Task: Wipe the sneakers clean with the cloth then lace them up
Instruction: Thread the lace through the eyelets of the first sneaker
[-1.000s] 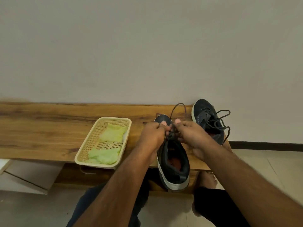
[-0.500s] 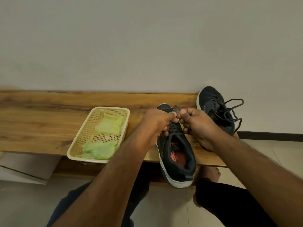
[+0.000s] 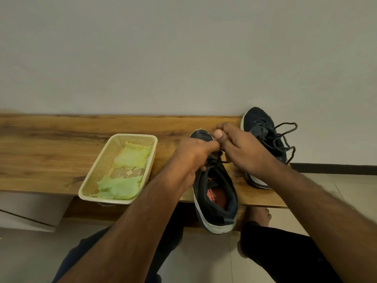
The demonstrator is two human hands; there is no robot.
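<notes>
Left hand (image 3: 192, 155): pinching near sneaker's (image 3: 217, 193) laces (image 3: 214, 158).
Right hand (image 3: 242, 149): apparently pinching same laces; fingertips blurred.
Cloth (image 3: 120, 186): in basket (image 3: 95, 170).

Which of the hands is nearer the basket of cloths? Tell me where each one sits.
Left. The left hand is just right of the basket, over the near sneaker. The right hand lies farther right, between both sneakers.
</notes>
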